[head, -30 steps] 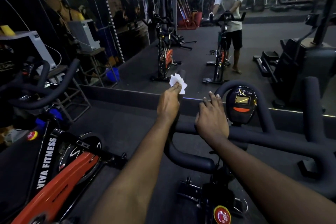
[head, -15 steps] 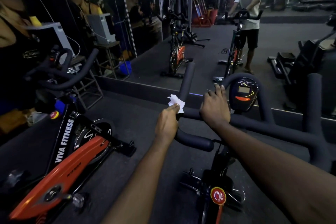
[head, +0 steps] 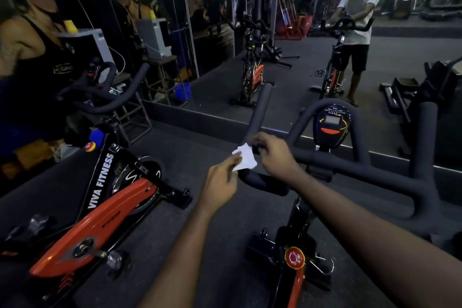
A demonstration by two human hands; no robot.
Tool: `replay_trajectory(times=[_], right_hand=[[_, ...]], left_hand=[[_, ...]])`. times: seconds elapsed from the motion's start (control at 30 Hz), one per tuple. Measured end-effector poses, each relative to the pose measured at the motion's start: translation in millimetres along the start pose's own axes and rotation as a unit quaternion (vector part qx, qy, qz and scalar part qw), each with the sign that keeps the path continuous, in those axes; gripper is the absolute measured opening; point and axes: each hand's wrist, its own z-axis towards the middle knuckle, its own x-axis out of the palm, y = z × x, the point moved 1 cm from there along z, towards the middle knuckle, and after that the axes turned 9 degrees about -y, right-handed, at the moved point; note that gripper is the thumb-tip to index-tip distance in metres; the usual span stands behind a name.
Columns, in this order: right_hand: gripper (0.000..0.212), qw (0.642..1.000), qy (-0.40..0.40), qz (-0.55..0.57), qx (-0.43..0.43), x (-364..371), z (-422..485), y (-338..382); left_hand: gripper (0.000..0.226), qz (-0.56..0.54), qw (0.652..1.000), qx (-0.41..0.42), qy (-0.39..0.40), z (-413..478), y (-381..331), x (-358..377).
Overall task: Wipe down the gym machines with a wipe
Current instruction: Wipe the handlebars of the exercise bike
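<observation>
Left hand (head: 221, 182) pinches the wipe (head: 245, 160) at the handlebar (head: 350, 165); right hand (head: 277, 155) curls beside it, hold unclear

Crumpled white wipe (head: 244, 159) against handlebar (head: 257, 112)

Both arms reach forward, hands close together. Left hand (head: 221, 182) pinches the wipe (head: 246, 159) at its fingertips; right hand (head: 277, 155) sits just beside it, fingers curled downward, grip unclear.

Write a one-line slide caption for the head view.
Left hand holds a white wipe at the exercise-bike handlebar; right hand grips it.
</observation>
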Motion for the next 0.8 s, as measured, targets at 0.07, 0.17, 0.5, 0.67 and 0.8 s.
replay_trajectory(times=[0.07, 0.17, 0.5, 0.67, 0.8], right_hand=[[0.028, 0.999, 0.048, -0.017, -0.017, 16, -11, 8], [0.035, 0.992, 0.102, -0.063, -0.032, 33, -18, 15], [0.031, 0.955, 0.043, -0.286, -0.07, 31, -78, 43], [0.021, 0.943, 0.028, -0.332, 0.006, 27, -67, 47], [0.021, 0.935, 0.067, -0.348, -0.015, 19, -63, 45]], left_hand=[[0.054, -0.073, 0.994, -0.077, -0.006, 5, -1, -6], [0.047, -0.092, 0.986, -0.123, -0.07, 13, 0, -14], [0.042, 0.028, 0.993, -0.11, -0.04, 46, 19, -3], [0.041, 0.086, 0.992, -0.076, 0.061, 54, 18, 7], [0.039, 0.095, 0.991, -0.093, 0.027, 52, 20, 17]])
